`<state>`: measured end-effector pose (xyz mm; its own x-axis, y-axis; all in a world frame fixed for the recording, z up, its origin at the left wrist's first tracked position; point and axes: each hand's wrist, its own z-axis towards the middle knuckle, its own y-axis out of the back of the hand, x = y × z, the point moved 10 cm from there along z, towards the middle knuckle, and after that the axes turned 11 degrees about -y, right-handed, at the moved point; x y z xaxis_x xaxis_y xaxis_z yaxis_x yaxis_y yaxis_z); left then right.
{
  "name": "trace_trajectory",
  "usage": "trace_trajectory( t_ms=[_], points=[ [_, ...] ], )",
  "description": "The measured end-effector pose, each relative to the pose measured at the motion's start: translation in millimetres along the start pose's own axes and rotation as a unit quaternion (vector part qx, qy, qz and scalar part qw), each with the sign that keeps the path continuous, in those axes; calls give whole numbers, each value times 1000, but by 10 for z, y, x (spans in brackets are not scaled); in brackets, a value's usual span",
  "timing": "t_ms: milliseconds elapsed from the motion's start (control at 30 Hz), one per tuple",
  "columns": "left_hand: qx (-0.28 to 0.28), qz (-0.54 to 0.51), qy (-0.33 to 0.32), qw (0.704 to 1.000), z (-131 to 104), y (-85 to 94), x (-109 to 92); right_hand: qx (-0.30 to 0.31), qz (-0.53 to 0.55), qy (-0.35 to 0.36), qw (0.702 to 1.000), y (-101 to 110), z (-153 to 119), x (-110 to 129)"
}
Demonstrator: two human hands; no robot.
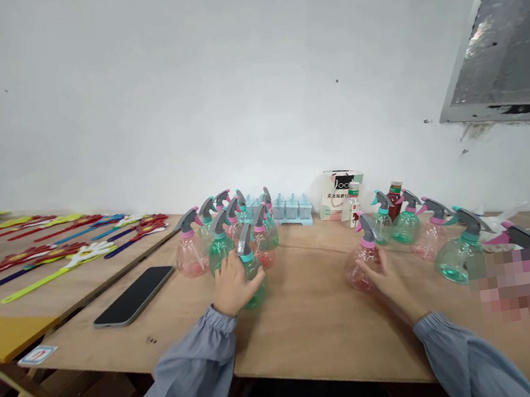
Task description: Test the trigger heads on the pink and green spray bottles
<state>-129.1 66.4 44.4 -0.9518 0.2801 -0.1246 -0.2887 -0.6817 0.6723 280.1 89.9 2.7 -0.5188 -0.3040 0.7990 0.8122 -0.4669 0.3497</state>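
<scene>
My left hand is around the left side of a green spray bottle with a grey and teal trigger head, its thumb across the front. Several more pink and green spray bottles stand close together behind it, among them a pink one at the left end. On the right, my right hand grips a pink spray bottle with a grey and pink head, thumb in front and the other fingers partly hidden. Beyond that hand, a green spray bottle stands in a loose row of others.
A black phone lies at the left of the wooden table. Light blue moulds, a printed box and small bottles stand by the wall. Colourful hand-shaped plastic sticks cover the left table. The far right is pixelated.
</scene>
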Motion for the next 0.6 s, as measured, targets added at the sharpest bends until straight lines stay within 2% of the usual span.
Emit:
trace_trajectory(
  t_ms=[100, 167, 267, 333, 400, 467, 600],
  points=[
    [-2, -54, -11, 998, 4, -56, 15, 3, -2, 5, 1000, -2, 0, 17],
    [-4, -126, -44, 991, 21, -119, -99, 4, 0, 4, 1000, -1, 2, 21],
    [15, -244, -123, 962, 155, -316, -516, 3, 3, -8, 1000, -2, 6, 5],
    [42, -286, -147, 946, 375, -542, -814, 1, 3, -12, 1000, 2, 5, 8],
    [70, -282, -118, 949, 695, -826, -988, -2, 2, -14, 1000, 11, 2, 14],
    [84, -261, -27, 961, 1028, -1110, -963, 0, -1, -17, 1000, 11, 0, 15],
    [71, -259, 45, 962, 1500, -1452, -906, 5, -2, -11, 1000, 5, -11, 39]
  ],
)
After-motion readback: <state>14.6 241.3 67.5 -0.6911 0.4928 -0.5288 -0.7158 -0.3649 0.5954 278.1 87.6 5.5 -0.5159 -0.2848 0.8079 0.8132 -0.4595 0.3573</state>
